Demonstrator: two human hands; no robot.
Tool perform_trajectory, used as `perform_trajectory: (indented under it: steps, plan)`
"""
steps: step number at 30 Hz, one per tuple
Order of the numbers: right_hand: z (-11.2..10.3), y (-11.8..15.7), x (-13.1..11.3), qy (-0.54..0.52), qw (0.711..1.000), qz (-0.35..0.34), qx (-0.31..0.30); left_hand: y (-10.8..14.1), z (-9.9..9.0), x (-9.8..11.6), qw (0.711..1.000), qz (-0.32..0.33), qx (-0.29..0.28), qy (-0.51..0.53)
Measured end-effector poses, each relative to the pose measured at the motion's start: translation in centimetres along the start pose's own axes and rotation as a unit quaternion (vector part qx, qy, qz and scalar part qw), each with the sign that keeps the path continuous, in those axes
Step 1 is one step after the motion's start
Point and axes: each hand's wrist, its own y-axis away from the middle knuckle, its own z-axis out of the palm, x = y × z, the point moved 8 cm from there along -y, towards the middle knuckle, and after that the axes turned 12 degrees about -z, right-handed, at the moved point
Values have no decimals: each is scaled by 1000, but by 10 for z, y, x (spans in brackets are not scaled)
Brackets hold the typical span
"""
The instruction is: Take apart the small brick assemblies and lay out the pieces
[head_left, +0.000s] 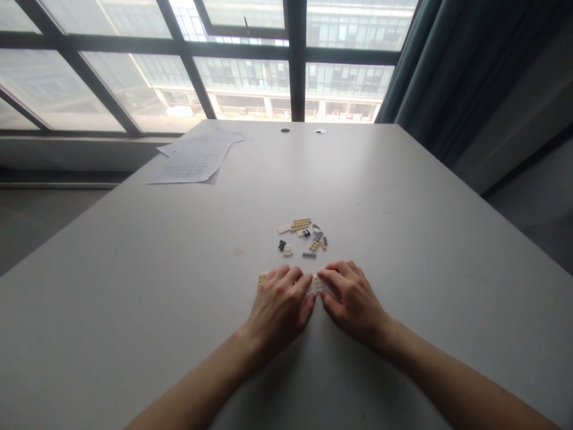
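Note:
Between my two hands is a white toy building-brick piece (317, 285) with studs, mostly covered by fingers. My left hand (282, 295) is curled over its left side, with thumb and fingers closed on it. A tan studded plate (262, 278) sticks out beyond that hand's left edge; whether it joins the white piece is hidden. From the right, my right hand (356, 298) pinches the white piece between thumb and fingers. Just beyond the hands lie loose pieces: a grey bar-shaped brick (308, 255), a white curved piece (287, 251) and a large tan plate (301, 224).
Several small black, grey and tan bricks lie in the same cluster, among them a black one (282, 245). Printed paper sheets (192, 158) rest at the white table's (439, 286) far left. Two round holes sit near its far edge, below the window; a dark curtain (425, 77) hangs right.

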Motion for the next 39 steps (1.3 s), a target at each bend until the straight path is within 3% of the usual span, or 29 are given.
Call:
perform_trajectory:
  steps: [16, 19, 24, 27, 34, 39]
  plan:
    - [1, 2, 1, -5, 1000, 5, 1, -1, 4, -4, 999, 7, 14, 42]
    - [0, 2, 3, -7, 1000, 8, 7, -3, -9, -12, 995, 1, 56, 77]
    - [2, 0, 3, -10, 1000, 1, -19, -9, -49, -41, 975, -38, 144, 163]
    - [3, -1, 4, -9, 999, 0, -39, -8, -62, -60, 972, -51, 140, 183]
    - [8, -4, 10, -31, 996, -3, -81, 17, -49, -95, 986, 7, 84, 144]
    - [6, -4, 12, -27, 997, 1, -79, 31, -38, -94, 985, 56, 122, 112]
